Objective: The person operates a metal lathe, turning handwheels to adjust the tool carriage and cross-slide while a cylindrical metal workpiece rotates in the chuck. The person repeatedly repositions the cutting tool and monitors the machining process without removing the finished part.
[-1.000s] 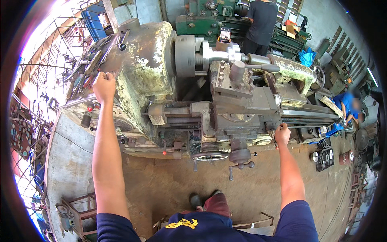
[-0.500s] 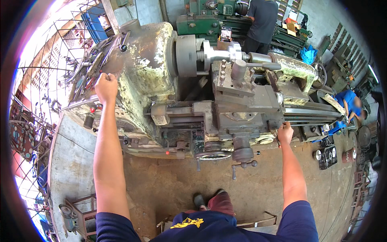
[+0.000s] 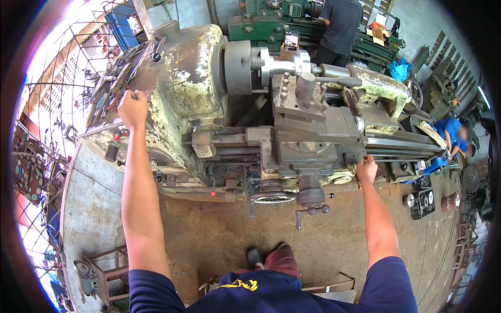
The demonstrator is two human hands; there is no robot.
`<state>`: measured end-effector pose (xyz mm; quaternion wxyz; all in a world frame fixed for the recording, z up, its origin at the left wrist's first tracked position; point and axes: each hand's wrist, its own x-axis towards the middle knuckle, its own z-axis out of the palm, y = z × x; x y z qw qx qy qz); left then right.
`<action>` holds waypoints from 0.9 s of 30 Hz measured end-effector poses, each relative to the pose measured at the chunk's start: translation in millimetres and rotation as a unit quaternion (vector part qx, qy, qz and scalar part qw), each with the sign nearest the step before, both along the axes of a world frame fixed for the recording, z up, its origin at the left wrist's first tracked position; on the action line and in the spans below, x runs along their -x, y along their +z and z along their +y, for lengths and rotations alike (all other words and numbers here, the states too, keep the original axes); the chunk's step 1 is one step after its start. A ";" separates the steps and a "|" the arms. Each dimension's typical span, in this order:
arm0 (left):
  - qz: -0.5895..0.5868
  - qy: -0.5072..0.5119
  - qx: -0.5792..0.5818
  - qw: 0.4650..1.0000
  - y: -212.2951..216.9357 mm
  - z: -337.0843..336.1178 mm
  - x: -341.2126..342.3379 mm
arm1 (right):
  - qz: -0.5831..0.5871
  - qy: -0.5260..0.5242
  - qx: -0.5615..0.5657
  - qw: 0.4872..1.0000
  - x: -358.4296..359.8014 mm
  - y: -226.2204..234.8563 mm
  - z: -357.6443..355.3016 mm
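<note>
A large worn lathe with chipped cream paint stands before me. My left hand [image 3: 133, 109] is closed at the front edge of the headstock [image 3: 185, 78], above a red-knobbed lever [image 3: 116, 137]; whatever lies inside its fingers is hidden. My right hand [image 3: 367, 169] is closed at the right side of the carriage [image 3: 308, 156], and its grip is too small to make out. Between the chuck [image 3: 238, 68] and the tailstock [image 3: 373, 88] sits a shiny stepped metal workpiece [image 3: 282, 67]. The tool post [image 3: 300, 96] is just in front of it.
Loose hand tools [image 3: 117, 78] lie on the headstock top. A handwheel [image 3: 272, 197] and a crank handle [image 3: 311, 210] stick out toward me. Behind the lathe, a person [image 3: 340, 28] stands by a green machine [image 3: 255, 28]. Another person in blue [image 3: 451, 130] bends at the far right.
The whole view has shifted slightly. Both hands keep nearly the same places on the lathe, with no clear movement of its parts.
</note>
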<state>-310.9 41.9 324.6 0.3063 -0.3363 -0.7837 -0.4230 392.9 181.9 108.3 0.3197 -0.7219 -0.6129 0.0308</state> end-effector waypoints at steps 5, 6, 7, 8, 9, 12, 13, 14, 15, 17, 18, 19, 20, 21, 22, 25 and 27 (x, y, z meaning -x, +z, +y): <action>-0.015 0.028 0.041 0.999 0.5 1.9 -0.5 | 0.051 -0.001 -0.030 0.998 -2.1 -3.5 -1.7; -0.019 0.025 0.050 0.998 0.3 1.7 -0.1 | 0.037 -0.002 -0.030 0.999 -2.1 -4.5 -3.4; -0.025 0.026 0.060 0.998 0.7 2.1 0.4 | 0.026 -0.010 -0.030 0.999 -1.8 -4.5 -3.5; -0.014 0.020 0.058 0.998 1.0 2.5 1.0 | 0.010 -0.017 -0.044 0.999 -1.3 -3.9 -2.9; -0.007 0.018 0.061 0.998 1.0 2.2 1.7 | 0.022 -0.021 -0.028 0.999 -1.0 -3.1 -3.1; -0.009 0.020 0.058 0.998 0.5 2.8 3.4 | 0.035 -0.032 0.002 0.999 0.8 0.9 -3.1; -0.019 0.028 0.062 0.998 0.0 2.5 3.9 | 0.034 -0.030 0.012 0.999 1.2 2.6 -3.3; -0.012 0.024 0.052 0.998 -0.3 2.7 4.1 | 0.030 -0.033 0.022 0.999 1.8 4.4 -3.1; -0.010 0.027 0.050 0.998 -0.3 3.2 4.5 | 0.027 -0.035 0.032 0.999 2.8 5.8 -2.6; -0.008 0.033 0.053 0.998 -1.0 2.8 4.6 | 0.019 -0.034 0.043 0.998 4.0 7.5 -3.2; -0.010 0.026 0.050 0.998 -1.3 2.6 4.4 | 0.019 -0.037 0.041 0.998 4.4 7.8 -3.5; -0.009 0.023 0.050 0.998 -1.6 2.4 4.1 | 0.020 -0.040 0.039 0.998 4.7 7.8 -3.7; -0.011 0.026 0.056 0.998 -1.3 2.2 4.2 | 0.021 -0.043 0.037 0.998 5.0 7.5 -3.5; -0.007 0.021 0.053 0.998 -1.2 1.9 4.0 | 0.022 -0.036 0.026 0.999 4.9 7.0 -3.7; -0.006 0.021 0.056 0.998 -1.5 1.7 3.6 | 0.023 -0.030 0.014 0.999 4.3 6.5 -3.7; -0.006 0.019 0.065 0.998 0.1 3.4 4.6 | 0.034 -0.030 0.005 0.999 2.9 4.3 -2.1; -0.012 0.019 0.073 0.997 -0.1 4.1 5.1 | 0.043 -0.042 0.015 0.998 1.9 2.6 -2.1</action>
